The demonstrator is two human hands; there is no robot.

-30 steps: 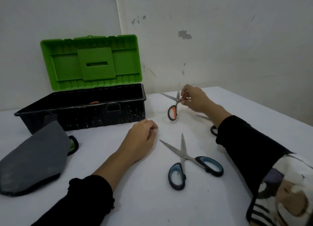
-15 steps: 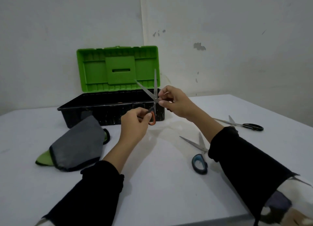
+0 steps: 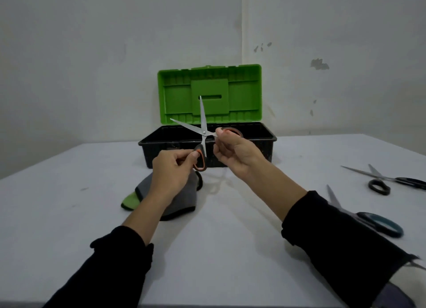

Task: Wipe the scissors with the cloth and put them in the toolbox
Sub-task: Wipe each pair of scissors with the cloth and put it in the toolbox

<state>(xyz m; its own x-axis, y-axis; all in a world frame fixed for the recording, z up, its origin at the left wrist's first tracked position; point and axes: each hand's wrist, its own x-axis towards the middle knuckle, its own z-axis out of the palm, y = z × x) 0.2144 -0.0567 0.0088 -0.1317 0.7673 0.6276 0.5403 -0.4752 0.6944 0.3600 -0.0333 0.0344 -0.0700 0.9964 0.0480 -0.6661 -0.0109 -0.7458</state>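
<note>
I hold the orange-handled scissors [image 3: 203, 132] in the air in front of the toolbox [image 3: 207, 146], blades spread apart and pointing up. My left hand [image 3: 173, 171] pinches the lower orange handle loop. My right hand [image 3: 235, 151] grips the other handle loop. The toolbox is black with its green lid [image 3: 209, 93] standing open against the wall. The grey and green cloth [image 3: 184, 199] lies flat on the table below my left hand, partly hidden by my wrist.
Blue-handled scissors [image 3: 380, 224] lie at the right, partly behind my right sleeve. Black-handled scissors [image 3: 387, 181] lie further right, near the table's edge. The white table [image 3: 69, 204] meets a white wall at the back.
My right hand lifted the orange scissors off the table and my left hand took one handle loop. The blades have opened wider. My view has turned so the toolbox sits centred.
</note>
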